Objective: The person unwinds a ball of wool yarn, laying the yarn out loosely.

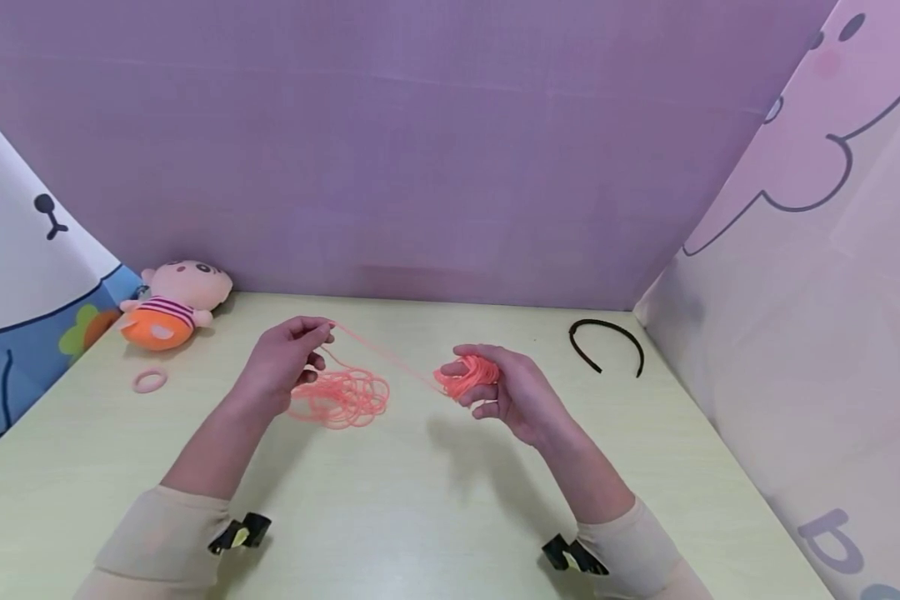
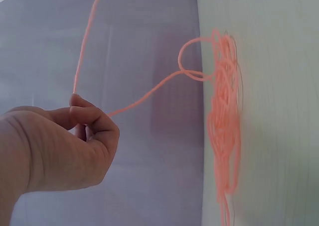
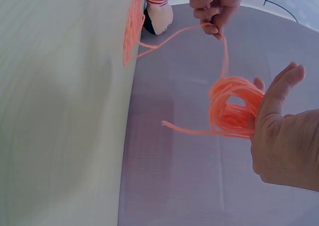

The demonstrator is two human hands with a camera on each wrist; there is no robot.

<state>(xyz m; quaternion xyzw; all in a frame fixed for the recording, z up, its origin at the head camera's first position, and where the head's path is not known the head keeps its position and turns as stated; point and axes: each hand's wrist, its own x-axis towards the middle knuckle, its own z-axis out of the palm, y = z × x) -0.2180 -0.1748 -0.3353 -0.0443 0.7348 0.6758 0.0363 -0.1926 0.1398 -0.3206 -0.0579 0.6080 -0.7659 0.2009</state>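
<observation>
Between thumb and forefinger, my left hand (image 1: 279,360) pinches a strand of coral-pink yarn (image 1: 382,357). That strand runs nearly straight across to a wound coil of the same yarn (image 1: 471,377), which my right hand (image 1: 521,392) holds among its fingers. In the right wrist view the coil (image 3: 234,106) shows a hollow middle, and a loose tail end (image 3: 184,130) sticks out below it. A loose heap of yarn (image 1: 345,400) lies on the table beside my left hand, and a strand rises from it to that hand.
At the back left a plush doll (image 1: 176,304) in orange leans near the wall panel. A pink ring (image 1: 150,381) lies in front of it. Over at the right is a black headband (image 1: 607,329). Purple cloth (image 1: 420,167) closes off the table's back (image 1: 390,517).
</observation>
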